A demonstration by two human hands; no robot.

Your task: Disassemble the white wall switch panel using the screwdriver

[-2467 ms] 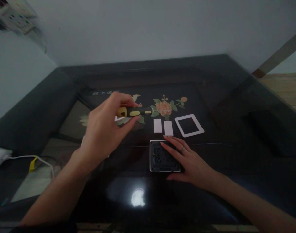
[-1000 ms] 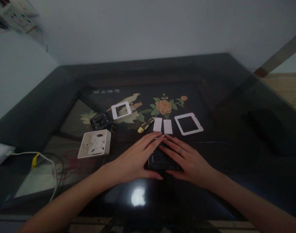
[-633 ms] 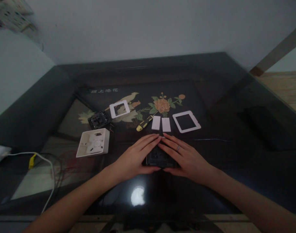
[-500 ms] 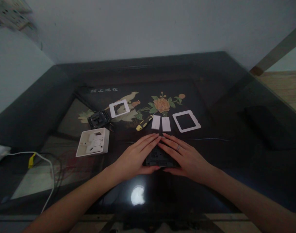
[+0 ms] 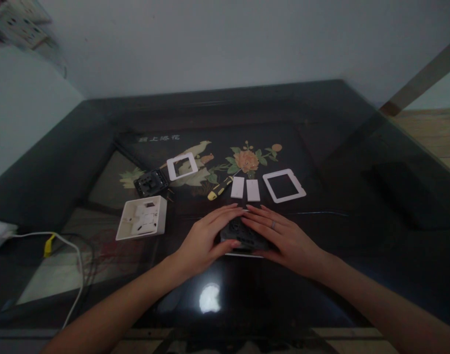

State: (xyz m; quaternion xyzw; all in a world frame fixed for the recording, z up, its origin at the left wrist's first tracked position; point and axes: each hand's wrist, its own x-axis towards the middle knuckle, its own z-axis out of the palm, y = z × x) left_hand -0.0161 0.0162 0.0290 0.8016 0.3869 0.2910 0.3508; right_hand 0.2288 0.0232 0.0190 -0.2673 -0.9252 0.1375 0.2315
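Note:
Both hands are on a black wall-switch module [image 5: 245, 241] that lies on the dark table close to me, with a thin white edge showing along its near side. My left hand [image 5: 212, 233] grips it from the left, fingers over the far edge and thumb pressed on the near part of its top. From the right, my right hand [image 5: 280, 231] covers much of it, fingers over the top and thumb low at the near edge. Just beyond the fingertips lie two white rocker plates [image 5: 237, 187]. A yellow-and-black screwdriver [image 5: 220, 188] lies left of them.
A white square frame [image 5: 284, 186] is at right, another white frame [image 5: 182, 166] at left. Near that sit a second black switch module [image 5: 151, 183], small screws [image 5: 169, 195] and an open white mounting box [image 5: 142, 218]. A white cable [image 5: 79, 265] runs along the left.
My left thumb has moved from the near edge up onto the top of the module. More of the white edge shows on the near side. The other parts stay put.

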